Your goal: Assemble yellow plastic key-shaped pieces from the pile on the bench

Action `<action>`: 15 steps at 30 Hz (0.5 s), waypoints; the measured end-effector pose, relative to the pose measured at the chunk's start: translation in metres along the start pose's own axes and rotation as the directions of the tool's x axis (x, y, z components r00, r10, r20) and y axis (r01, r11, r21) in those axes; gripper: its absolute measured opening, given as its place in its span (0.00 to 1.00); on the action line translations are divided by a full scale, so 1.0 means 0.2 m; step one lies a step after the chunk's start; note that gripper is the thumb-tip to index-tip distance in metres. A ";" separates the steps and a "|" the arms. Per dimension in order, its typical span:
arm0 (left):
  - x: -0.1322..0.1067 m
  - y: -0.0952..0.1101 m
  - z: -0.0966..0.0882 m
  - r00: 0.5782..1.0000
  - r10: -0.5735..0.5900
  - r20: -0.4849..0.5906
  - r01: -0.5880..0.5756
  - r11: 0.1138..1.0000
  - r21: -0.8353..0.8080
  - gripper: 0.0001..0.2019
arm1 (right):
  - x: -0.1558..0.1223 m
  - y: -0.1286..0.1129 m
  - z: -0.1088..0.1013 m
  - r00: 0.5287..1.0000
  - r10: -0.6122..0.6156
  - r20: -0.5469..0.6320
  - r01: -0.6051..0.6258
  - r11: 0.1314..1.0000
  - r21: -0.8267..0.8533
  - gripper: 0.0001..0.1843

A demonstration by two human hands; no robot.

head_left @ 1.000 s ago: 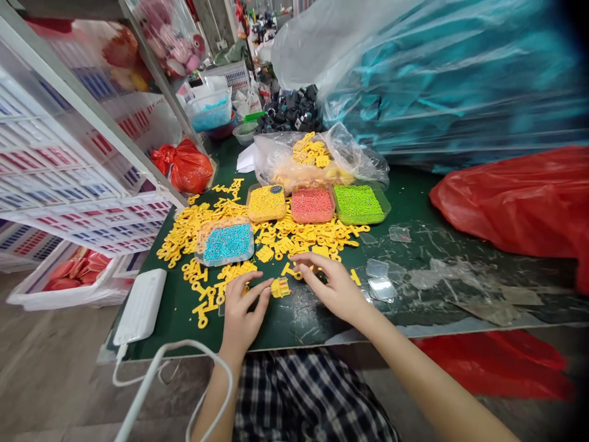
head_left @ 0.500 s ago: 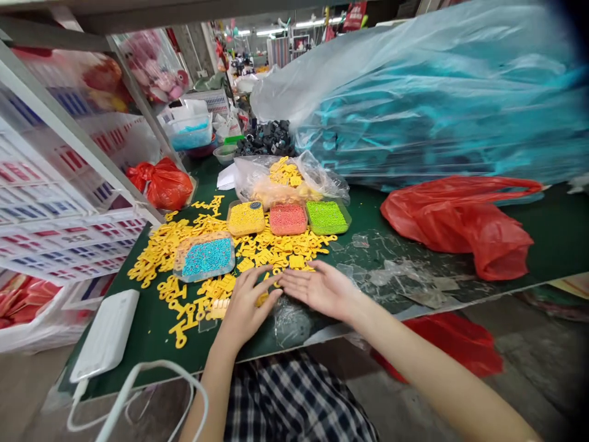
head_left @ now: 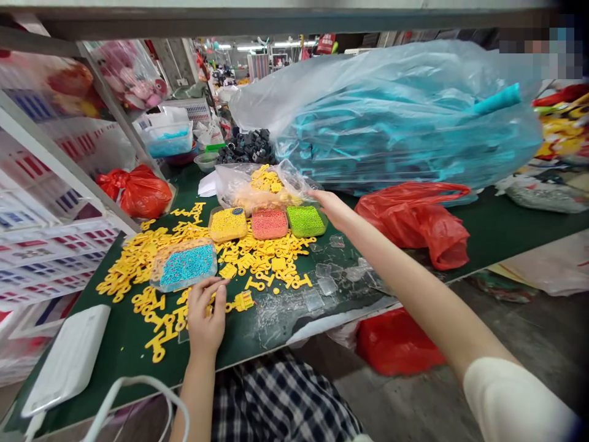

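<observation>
**Open right hand hovering at the bag — left over yellow pieces**

The right hand (head_left: pixel 327 204) is hovering open-fingered at the clear plastic bag (head_left: pixel 243 185), just above the green bead tray (head_left: pixel 305 221). The left hand (head_left: pixel 205 316) is curling over loose yellow plastic pieces (head_left: pixel 271 261) — its grip is unclear.

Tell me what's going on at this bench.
One person is working at a green-topped bench. Their left hand is over loose yellow plastic pieces, beside a tray of blue beads and a small yellow part; whether it holds anything is unclear. Their right hand reaches past a tray of green beads towards a clear plastic bag of yellow pieces. Trays of yellow beads and salmon-red beads sit alongside.
</observation>
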State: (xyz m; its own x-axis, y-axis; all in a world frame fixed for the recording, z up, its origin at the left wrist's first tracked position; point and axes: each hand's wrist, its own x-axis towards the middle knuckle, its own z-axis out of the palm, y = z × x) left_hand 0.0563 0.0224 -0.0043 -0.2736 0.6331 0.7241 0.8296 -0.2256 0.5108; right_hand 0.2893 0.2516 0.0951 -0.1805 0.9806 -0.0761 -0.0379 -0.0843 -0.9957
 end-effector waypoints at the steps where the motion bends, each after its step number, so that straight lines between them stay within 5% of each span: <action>1: 0.00 0.00 0.00 1.000 -0.002 -0.021 0.003 1.000 0.016 0.10 | -0.07 0.02 -0.01 0.998 -0.055 0.022 0.056 0.997 -0.044 0.05; 3: 0.00 0.02 0.01 0.999 0.045 0.007 -0.045 0.997 0.055 0.09 | -0.22 0.08 -0.03 0.982 -0.144 0.126 0.163 0.974 -0.157 0.05; 4: -0.01 0.03 0.02 0.995 0.081 0.055 -0.085 0.994 0.070 0.09 | -0.29 0.12 -0.04 0.935 -0.219 0.278 0.307 0.892 -0.332 0.09; 6: -0.01 0.04 0.04 0.976 0.140 0.165 -0.154 0.986 0.072 0.08 | -0.40 0.19 -0.05 0.816 -0.254 0.518 0.546 0.632 -0.550 0.11; 9: -0.02 0.05 0.04 0.958 0.165 0.234 -0.182 0.982 0.057 0.08 | -0.46 0.31 -0.01 0.713 -0.227 0.664 0.700 0.288 -0.654 0.12; 11: -0.02 0.04 0.04 0.957 0.165 0.237 -0.182 0.982 0.050 0.08 | -0.45 0.37 0.05 0.692 -0.214 0.690 0.722 0.193 -0.664 0.12; 15: -0.02 0.02 0.04 0.964 0.140 0.225 -0.154 0.987 0.047 0.08 | -0.40 0.44 0.15 0.702 -0.218 0.678 0.711 0.160 -0.685 0.16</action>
State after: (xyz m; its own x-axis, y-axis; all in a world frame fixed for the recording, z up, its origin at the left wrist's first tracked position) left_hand 0.0647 0.0238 -0.0085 -0.0387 0.7454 0.6655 0.8837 -0.2853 0.3710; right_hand 0.2706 0.1605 0.0157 -0.7846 0.5872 0.1991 0.5388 0.8046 -0.2498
